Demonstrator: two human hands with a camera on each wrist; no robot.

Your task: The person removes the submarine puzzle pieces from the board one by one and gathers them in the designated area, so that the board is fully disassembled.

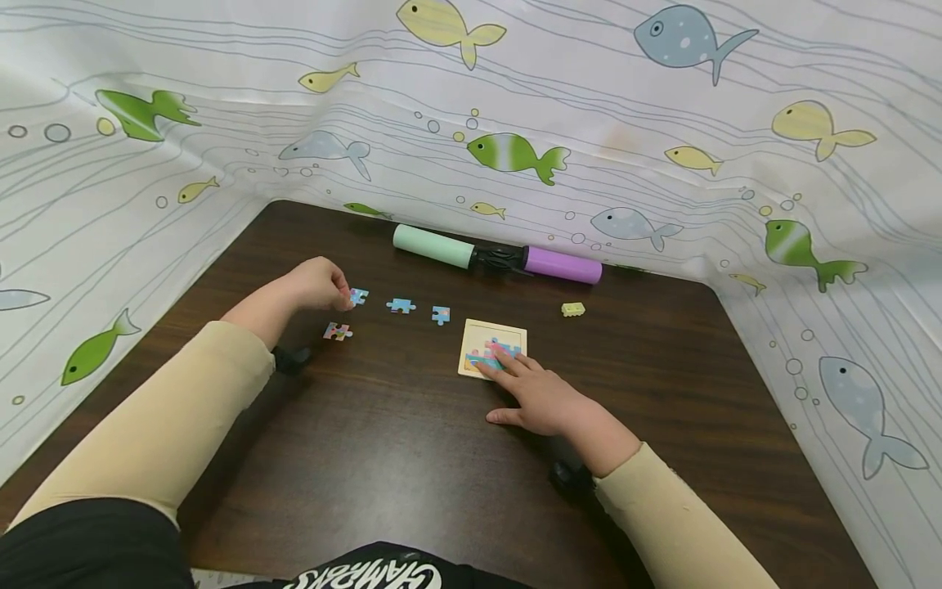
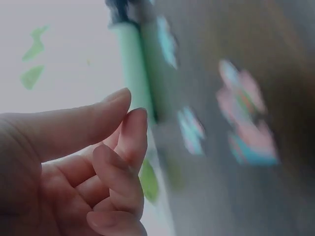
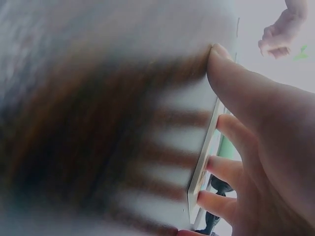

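Puzzle tray: the square wooden puzzle tray lies flat on the counter, under the fingers of your right hand.
Right hand: you have it spread wide over the near side of the tray, fingers reaching onto the picture, thumb out to the side, off the tray.
Joined pieces: the pink-and-blue joined pieces fill part of the tray, partly hidden beneath your right fingers; bare wood shows above them.
Left hand: your left hand is narrow, fingers curled and thumb tip close to the index finger, with nothing visible between them.
Nearest piece: the blue corner piece is just beside your left fingertips, to their right in the head view; the left wrist view shows a gap between.
Pink piece: the pink piece lies on your side of the left hand, near it, blurred in the left wrist view.
Other pieces: the middle blue piece and the end blue piece continue rightward, between your left hand and the tray.
Far side: a mint-and-purple rod lies beyond the pieces, before the fish-print cloth.
Yellow block: the yellow block sits right of the tray, apart from your right hand.
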